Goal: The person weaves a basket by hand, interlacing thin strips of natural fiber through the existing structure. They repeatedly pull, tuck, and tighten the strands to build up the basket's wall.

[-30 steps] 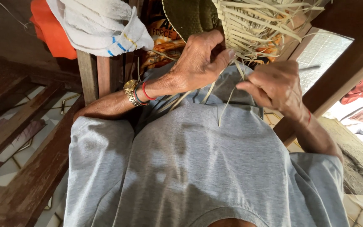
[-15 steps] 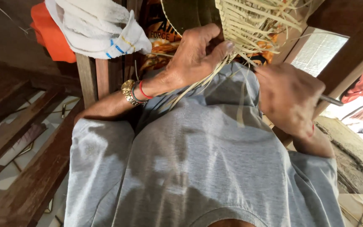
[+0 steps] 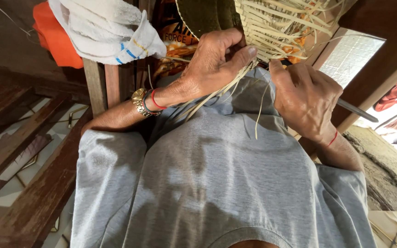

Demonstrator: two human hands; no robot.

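A half-woven basket of pale straw strips point(image 3: 281, 20) hangs at the top of the view, its loose ends trailing down over my grey shirt point(image 3: 217, 174). My left hand point(image 3: 217, 57), with a gold watch and red and blue bands at the wrist, pinches a bundle of strips point(image 3: 207, 98) against the basket's lower edge with the thumb. My right hand point(image 3: 305, 98) is closed just right of it, its thumb tip touching the weave. A thin metal rod point(image 3: 357, 111) sticks out from under this hand to the right.
A white cloth with blue stripes point(image 3: 109, 27) lies over an orange thing point(image 3: 56, 39) on a wooden post point(image 3: 96, 85) at the upper left. Dark wooden beams point(image 3: 28, 138) cross a tiled floor on the left. Another beam point(image 3: 382, 59) slants at the right.
My right hand has turned over, closed, and drawn in to the basket's edge. The left hand keeps its hold, with the strip bundle now pressed under the thumb.
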